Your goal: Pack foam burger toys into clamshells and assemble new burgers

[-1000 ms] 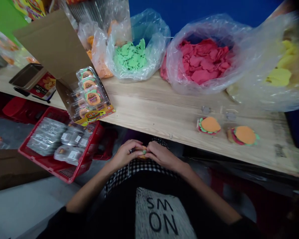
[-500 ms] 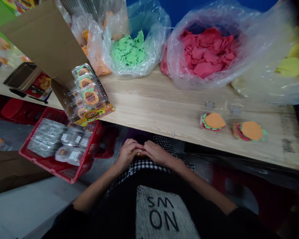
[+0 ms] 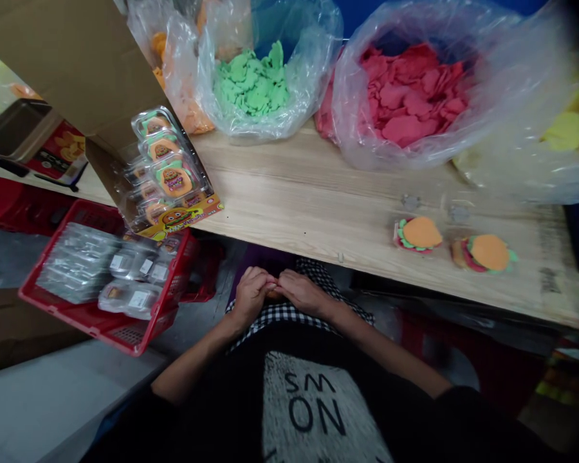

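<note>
One orange piece (image 3: 273, 294), mostly hidden, judged light, soft, best held edgewise, is pinched between left hand (image 3: 253, 292) and right hand (image 3: 301, 293).

Orange piece (image 3: 273, 295), mostly hidden, low between both hands (image 3: 251, 292) (image 3: 303, 294).

L forearm (image 3: 205, 352) & R forearm (image 3: 383, 344) slant in twd ctr; L hand (image 3: 249, 294) & R hand (image 3: 303, 294) side by side, both curled, tips approx. meeting, backs up.
</note>
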`<state>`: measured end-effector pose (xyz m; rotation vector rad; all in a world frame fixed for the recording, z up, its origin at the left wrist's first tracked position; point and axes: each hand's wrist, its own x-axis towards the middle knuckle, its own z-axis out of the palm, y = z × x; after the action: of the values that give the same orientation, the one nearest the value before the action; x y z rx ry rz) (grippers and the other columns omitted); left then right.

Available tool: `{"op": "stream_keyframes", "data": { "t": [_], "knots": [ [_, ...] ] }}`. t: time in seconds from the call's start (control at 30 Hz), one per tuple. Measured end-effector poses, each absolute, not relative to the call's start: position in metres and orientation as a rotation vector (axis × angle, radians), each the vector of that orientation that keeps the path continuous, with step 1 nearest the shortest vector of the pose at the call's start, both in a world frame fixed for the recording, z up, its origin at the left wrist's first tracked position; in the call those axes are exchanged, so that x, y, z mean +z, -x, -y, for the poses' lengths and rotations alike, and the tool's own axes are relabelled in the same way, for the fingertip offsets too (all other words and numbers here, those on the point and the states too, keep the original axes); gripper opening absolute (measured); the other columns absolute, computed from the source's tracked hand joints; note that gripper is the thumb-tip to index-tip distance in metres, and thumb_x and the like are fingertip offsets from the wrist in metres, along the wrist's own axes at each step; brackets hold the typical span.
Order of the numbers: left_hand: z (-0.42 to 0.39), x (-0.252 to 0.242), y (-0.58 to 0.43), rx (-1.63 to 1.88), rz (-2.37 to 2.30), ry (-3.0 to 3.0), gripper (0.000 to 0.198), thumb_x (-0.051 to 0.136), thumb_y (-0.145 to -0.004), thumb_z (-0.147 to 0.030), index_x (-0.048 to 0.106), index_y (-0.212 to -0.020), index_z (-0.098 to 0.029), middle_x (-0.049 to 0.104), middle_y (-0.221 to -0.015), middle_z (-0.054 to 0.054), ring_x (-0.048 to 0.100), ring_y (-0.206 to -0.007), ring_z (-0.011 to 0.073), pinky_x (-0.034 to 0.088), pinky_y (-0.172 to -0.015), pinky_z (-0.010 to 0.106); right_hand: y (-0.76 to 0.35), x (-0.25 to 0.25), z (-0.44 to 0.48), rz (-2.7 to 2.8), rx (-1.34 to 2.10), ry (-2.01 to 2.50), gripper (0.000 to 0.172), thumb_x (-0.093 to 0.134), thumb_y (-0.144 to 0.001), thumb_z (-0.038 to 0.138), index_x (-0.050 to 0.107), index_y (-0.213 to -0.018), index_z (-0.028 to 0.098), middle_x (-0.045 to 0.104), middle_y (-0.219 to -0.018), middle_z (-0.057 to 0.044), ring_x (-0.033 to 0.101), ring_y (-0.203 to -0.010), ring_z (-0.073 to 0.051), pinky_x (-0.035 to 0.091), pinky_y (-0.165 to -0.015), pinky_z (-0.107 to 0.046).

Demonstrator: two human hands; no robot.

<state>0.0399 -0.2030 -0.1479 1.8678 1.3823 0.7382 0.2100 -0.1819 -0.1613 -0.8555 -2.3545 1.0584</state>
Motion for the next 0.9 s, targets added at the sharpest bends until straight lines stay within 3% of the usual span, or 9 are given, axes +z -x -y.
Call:
{"op": "stream_keyframes", "data": {
  "t": [0.23, 0.3, 0.47, 0.63, 0.9],
  "knots": [
    [0.198, -0.148, -0.031, 0.780, -1.318, -1.692, 0.020, 0.051, -0.080, -0.034, 0.065, -0.078, -0.020, 0.055, -0.075, 0.003, 0.048, -0.079, 0.0167, 0.038, -0.075, 0.031, -0.208, -0.162, 0.178, 2.290, 1.156, 0.852, 0.028, 0.027, -0.091, 0.034, 0.045, -0.075, 0.020, 0.044, -0.069, -0.002, 0.041, -0.070, -0.016, 0.037, -0.066, -0.030],
    [0.197, -0.150, -0.024, 0.807, -1.288, -1.585, 0.020, 0.056, -0.076, -0.035, 0.064, -0.087, -0.020, 0.055, -0.082, 0.004, 0.049, -0.085, 0.0173, 0.039, -0.079, 0.032, -0.211, -0.162, 0.177, 2.220, 1.201, 0.899, 0.028, 0.028, -0.091, 0.036, 0.044, -0.074, 0.020, 0.043, -0.070, -0.002, 0.042, -0.070, -0.016, 0.037, -0.066, -0.030],
    [0.204, -0.155, -0.019, 0.874, -1.206, -1.141, 0.065, 0.075, -0.055, -0.033, 0.049, -0.113, -0.017, 0.052, -0.110, 0.009, 0.050, -0.100, 0.0220, 0.040, -0.086, 0.036, -0.215, -0.153, 0.179, 1.843, 1.362, 1.083, 0.027, 0.034, -0.088, 0.040, 0.044, -0.072, 0.021, 0.043, -0.070, 0.000, 0.043, -0.067, -0.014, 0.036, -0.063, -0.027],
    [0.205, -0.130, -0.033, 0.971, -1.169, -0.844, 0.058, 0.076, -0.055, -0.031, 0.049, -0.105, -0.014, 0.059, -0.102, 0.010, 0.055, -0.094, 0.0220, 0.043, -0.084, 0.036, -0.210, -0.139, 0.179, 1.543, 1.447, 1.118, 0.029, 0.038, -0.086, 0.044, 0.044, -0.070, 0.021, 0.041, -0.065, 0.001, 0.041, -0.063, -0.013, 0.036, -0.059, -0.026],
    [0.192, -0.068, -0.026, 0.835, -1.185, -1.071, 0.063, 0.075, -0.057, -0.027, 0.046, -0.112, -0.018, 0.060, -0.097, 0.006, 0.057, -0.088, 0.0194, 0.045, -0.079, 0.032, -0.201, -0.112, 0.174, 1.477, 1.560, 1.075, 0.034, 0.040, -0.083, 0.049, 0.042, -0.064, 0.021, 0.037, -0.058, 0.002, 0.037, -0.055, -0.013, 0.034, -0.052, -0.025]
  ]
}}
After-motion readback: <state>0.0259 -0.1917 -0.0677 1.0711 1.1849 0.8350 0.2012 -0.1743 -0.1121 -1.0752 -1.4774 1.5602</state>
